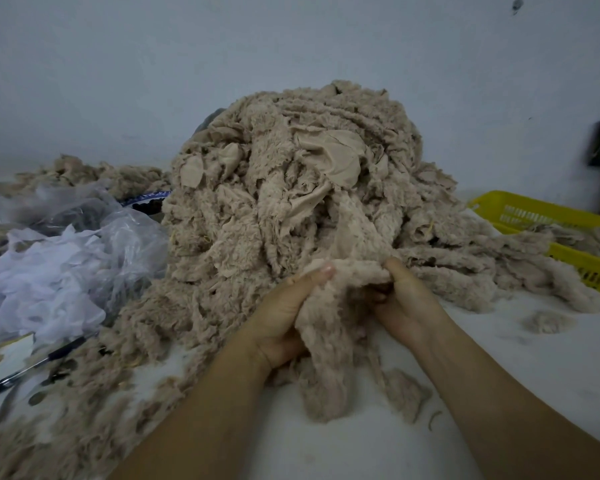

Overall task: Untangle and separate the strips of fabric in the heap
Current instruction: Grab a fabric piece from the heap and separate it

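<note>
Fabric strips (291, 188) are lying tangled in one tall beige, fleecy mound at the middle of the worktop (413, 441), seen from the head camera, with a pale wall rising behind. One strip (326, 362) is running out of the mound's near foot and trailing down onto the worktop between the hands. The left hand (284, 320) is closing its grip round this strip's left side, thumb lying along the top. The right hand (407, 301) is pinching the same strip just beside it, thumb on the top fold and fingers curled beneath. Holding at two close points is probably helping the person feel where the strip is snagging. Its far end is disappearing under other strips, so they may be dragged along. A yellow basket (534, 213) is sitting to the right with strips spilling against it, and clear plastic bags (94, 220), white scraps (42, 289) and a pen (32, 367) are crowding the left.
</note>
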Demonstrator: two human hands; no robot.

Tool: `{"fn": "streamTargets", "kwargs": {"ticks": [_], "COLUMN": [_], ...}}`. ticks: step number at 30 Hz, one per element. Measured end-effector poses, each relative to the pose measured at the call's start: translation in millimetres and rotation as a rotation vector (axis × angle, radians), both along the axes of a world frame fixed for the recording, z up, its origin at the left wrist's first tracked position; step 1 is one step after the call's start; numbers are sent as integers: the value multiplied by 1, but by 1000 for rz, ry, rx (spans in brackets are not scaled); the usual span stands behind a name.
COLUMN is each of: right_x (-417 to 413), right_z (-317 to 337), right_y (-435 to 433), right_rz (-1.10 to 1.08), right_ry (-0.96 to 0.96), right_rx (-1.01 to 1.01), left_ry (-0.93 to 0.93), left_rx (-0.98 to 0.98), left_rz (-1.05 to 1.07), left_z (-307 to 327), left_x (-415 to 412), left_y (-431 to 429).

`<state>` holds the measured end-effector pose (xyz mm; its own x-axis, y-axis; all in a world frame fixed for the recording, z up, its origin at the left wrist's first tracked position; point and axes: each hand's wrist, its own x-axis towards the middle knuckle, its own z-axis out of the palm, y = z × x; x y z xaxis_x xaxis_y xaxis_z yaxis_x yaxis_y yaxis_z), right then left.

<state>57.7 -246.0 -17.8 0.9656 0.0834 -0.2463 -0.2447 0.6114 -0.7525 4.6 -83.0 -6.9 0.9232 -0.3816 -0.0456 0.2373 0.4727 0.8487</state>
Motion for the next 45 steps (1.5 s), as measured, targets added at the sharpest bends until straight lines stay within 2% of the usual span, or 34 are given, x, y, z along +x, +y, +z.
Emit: {"fn": "streamTargets", "kwargs": {"ticks": [8,14,19,23,27,29,31,35,39,42,45], "right_x": [2,-7,-9,-11,-27,-29,-32,-30,-21,-12,-8], "right_z": [-2,-3,0,0,1,-4,-6,-9,-3,-1,4], "right_y": [3,4,0,3,21,29,34,30,18,8,1], "right_rz": [-68,66,-27,-136,113,233,293,326,66,-150,-210], "right_ry": [44,-187,-236,-362,-596,-680,-745,-765,-531,-284,-160], "right_rx": [66,-271,-328,-658,-807,-1002,-1165,-1276,-1064,-771,-487], "left_ry": [29,31,111,45,-14,-25,-23,-71,-40,-23,-9], "left_rx": [-294,-428,-437,-342,-193,-175,-210,-441,-597,-645,-629], "left_rz": [180,335,506,402,327,312,281,243,289,366,401], "left_z": [-2,-4,-8,-6,-4,-4,-4,1,2,4,5], "left_x": [11,21,29,24,17,16,15,15,20,21,21], "left_y": [17,21,31,28,18,15,15,22,32,34,34]}}
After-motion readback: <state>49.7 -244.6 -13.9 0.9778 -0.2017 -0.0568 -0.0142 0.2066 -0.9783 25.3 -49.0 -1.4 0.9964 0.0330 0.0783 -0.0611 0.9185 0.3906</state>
